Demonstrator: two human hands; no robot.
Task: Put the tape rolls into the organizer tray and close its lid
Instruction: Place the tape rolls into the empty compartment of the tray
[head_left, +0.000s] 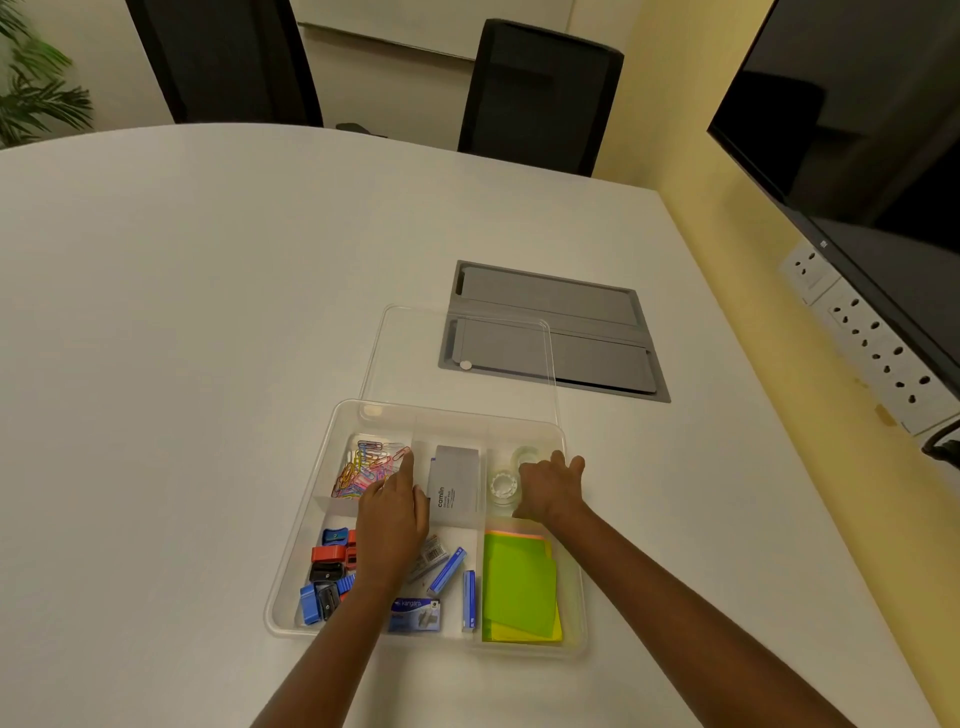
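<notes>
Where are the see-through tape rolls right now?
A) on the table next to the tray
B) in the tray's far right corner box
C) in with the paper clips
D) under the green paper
B: the tape rolls sit in the organizer tray's far right compartment, just beside the right hand.

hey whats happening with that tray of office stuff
A person is filling a clear organizer tray on a white table. Two clear tape rolls already sit in the back-right compartment, with the right hand over them. The left hand hovers near the paper clips and the grey Camlin box. The clear lid is off, lying on the table behind the tray.
</notes>
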